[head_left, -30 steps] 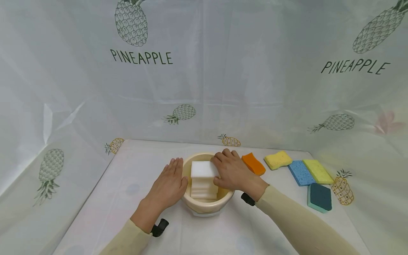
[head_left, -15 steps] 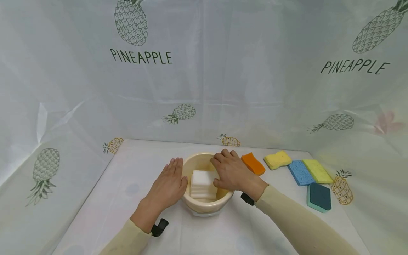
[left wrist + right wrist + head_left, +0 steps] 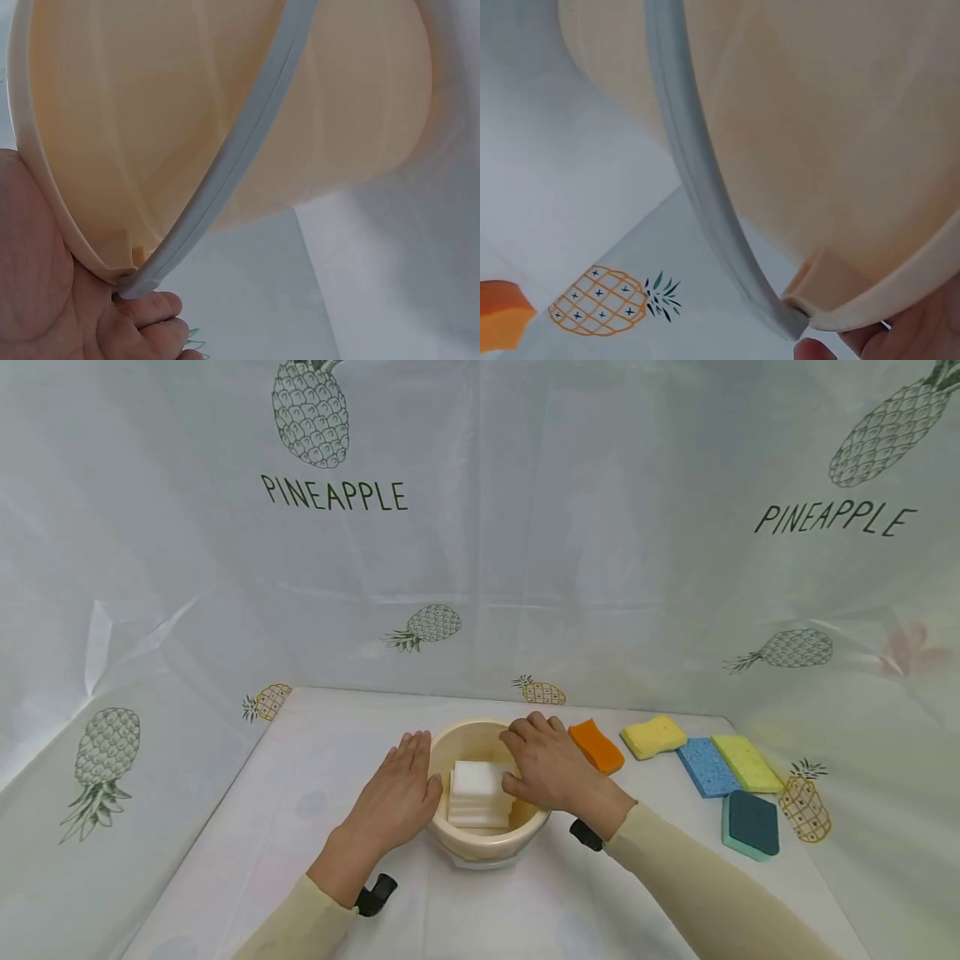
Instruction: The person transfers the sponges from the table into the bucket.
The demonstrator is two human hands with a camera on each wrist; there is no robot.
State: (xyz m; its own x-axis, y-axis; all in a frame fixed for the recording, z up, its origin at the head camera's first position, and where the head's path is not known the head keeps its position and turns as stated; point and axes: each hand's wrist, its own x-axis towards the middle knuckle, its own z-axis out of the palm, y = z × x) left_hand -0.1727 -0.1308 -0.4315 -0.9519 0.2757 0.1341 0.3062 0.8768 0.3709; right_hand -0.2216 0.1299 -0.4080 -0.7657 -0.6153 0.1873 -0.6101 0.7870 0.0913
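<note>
A cream plastic bucket [image 3: 483, 843] stands in the middle of the table with white block sponges [image 3: 478, 795] stacked inside. My left hand [image 3: 395, 800] rests along the bucket's left side, fingers straight and together. In the left wrist view its palm lies against the rim [image 3: 56, 199], beside the end of the grey handle [image 3: 225, 169]. On the right, my right hand [image 3: 551, 764] reaches over the rim, fingers loosely bent and thumb beside the sponges, holding nothing visible. The right wrist view shows a fingertip [image 3: 814, 349] close to the handle's other end.
To the right of the bucket lie an orange sponge [image 3: 596, 747], a yellow sponge [image 3: 654, 737], a blue sponge [image 3: 708, 767], a lime sponge [image 3: 747, 763] and a dark-topped teal sponge [image 3: 752, 824]. A pineapple-printed sheet [image 3: 600, 568] hangs behind and at both sides.
A white sponge that stood higher beside my right hand has dropped onto the stack in the bucket. My right hand has since shifted slightly right; the left stays in place.
</note>
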